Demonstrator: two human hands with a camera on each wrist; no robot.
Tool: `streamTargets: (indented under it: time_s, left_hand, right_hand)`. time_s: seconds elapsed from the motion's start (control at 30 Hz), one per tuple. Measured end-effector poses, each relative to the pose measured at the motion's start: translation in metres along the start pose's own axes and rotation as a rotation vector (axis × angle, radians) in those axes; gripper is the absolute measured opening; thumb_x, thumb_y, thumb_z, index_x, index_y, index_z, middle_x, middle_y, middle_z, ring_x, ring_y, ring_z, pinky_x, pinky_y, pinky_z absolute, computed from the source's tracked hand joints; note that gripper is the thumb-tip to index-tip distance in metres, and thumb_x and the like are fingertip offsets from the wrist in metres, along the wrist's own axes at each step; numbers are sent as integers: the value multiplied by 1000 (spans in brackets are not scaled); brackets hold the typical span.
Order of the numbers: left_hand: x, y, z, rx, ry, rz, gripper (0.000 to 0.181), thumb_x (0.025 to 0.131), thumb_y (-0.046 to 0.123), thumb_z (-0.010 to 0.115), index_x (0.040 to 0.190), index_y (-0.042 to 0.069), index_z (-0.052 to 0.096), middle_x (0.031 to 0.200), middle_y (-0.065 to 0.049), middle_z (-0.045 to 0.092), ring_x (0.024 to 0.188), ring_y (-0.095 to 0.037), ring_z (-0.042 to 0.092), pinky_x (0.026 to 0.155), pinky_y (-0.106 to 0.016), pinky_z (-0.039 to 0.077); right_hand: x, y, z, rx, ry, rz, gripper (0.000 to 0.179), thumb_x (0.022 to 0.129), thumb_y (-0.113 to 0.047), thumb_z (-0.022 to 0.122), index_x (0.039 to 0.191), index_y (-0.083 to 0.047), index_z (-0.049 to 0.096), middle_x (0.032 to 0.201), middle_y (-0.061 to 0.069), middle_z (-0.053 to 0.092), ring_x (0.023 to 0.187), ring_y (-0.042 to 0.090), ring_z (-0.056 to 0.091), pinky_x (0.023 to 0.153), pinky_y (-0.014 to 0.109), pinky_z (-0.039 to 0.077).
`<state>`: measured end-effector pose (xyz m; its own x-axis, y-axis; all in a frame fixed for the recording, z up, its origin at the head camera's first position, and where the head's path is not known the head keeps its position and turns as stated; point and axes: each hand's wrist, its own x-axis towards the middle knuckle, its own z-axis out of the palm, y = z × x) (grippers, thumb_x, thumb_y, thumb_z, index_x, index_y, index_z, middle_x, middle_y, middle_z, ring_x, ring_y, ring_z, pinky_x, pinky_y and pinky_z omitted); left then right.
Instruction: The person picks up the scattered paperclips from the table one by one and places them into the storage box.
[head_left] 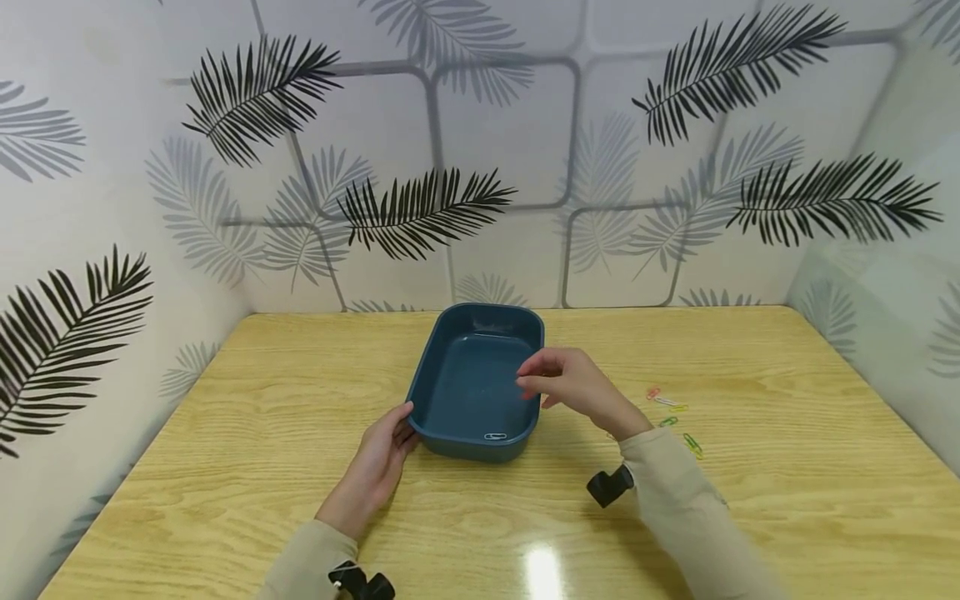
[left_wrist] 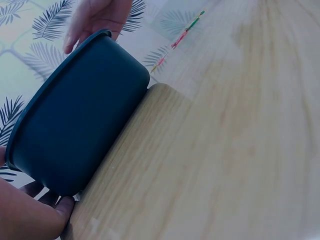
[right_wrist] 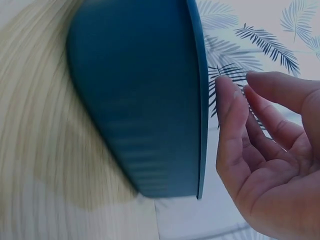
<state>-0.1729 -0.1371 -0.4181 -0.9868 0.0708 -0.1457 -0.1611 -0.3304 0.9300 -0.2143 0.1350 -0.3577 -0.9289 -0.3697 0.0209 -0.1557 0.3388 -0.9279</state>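
A dark blue rectangular plastic basin [head_left: 480, 450] rests on the table. Inside it, by the near wall, lies one pale paper clip [head_left: 495, 436]. My left hand [head_left: 382, 458] holds the near left corner, thumb at the rim and the other fingers low against the outside, as the left wrist view shows. Above the right rim hovers my right hand [head_left: 566, 383]. In the right wrist view its fingers [right_wrist: 232, 115] are loosely bent, with a gap between thumb and fingertip and nothing visible there.
Several coloured paper clips, among them a green one [head_left: 692, 443] and a pink one [head_left: 653, 392], lie scattered on the wooden table [head_left: 262, 433] right of the basin. A wall [head_left: 510, 250] with leaf patterns stands behind the table's far edge.
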Motion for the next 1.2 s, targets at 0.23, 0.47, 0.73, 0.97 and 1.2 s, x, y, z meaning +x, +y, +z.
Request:
streamTargets:
  time_s: [0.23, 0.47, 0.73, 0.97, 1.2]
  left_hand:
    - [1, 1, 2, 1, 5, -7, 49, 103, 18, 42, 141, -13, 35, 140, -24, 41, 129, -28, 37, 110, -39, 28]
    - [2, 1, 4, -5, -6, -10, 52, 103, 18, 42, 142, -14, 30, 145, -28, 34, 134, -32, 31, 112, -40, 24]
    - [1, 3, 5, -5, 13, -6, 50, 103, 17, 43, 141, -14, 33, 141, -26, 40, 130, -30, 36, 110, -39, 27]
    - [2, 3, 2, 2, 25, -8, 48, 103, 17, 42, 139, -14, 37, 131, -18, 50, 119, -21, 45, 106, -36, 33]
    - [2, 0, 0, -7, 28, -12, 45, 103, 16, 42, 137, -12, 41, 119, -8, 56, 107, -13, 52, 104, -35, 34]
  right_hand:
    - [-16, 10, -19, -31, 43, -16, 24, 93, -16, 66, 105, 5, 66, 92, 14, 70, 89, 34, 66, 67, 38, 56]
    - [-32, 25, -41, -97, 105, 3, 24, 93, -16, 66, 105, 5, 65, 95, 17, 68, 87, 32, 66, 69, 41, 56]
    - [-51, 40, -76, -180, 16, 38, 30, 95, -15, 63, 115, 8, 61, 104, 18, 66, 90, 32, 64, 71, 41, 55]
    - [-62, 48, -104, -315, -12, 52, 35, 93, -16, 66, 117, 9, 60, 98, 9, 65, 87, 27, 63, 72, 41, 55]
    - [-70, 59, -124, -476, -96, 87, 33, 83, -9, 74, 108, 9, 61, 93, 9, 64, 85, 24, 61, 69, 36, 52]
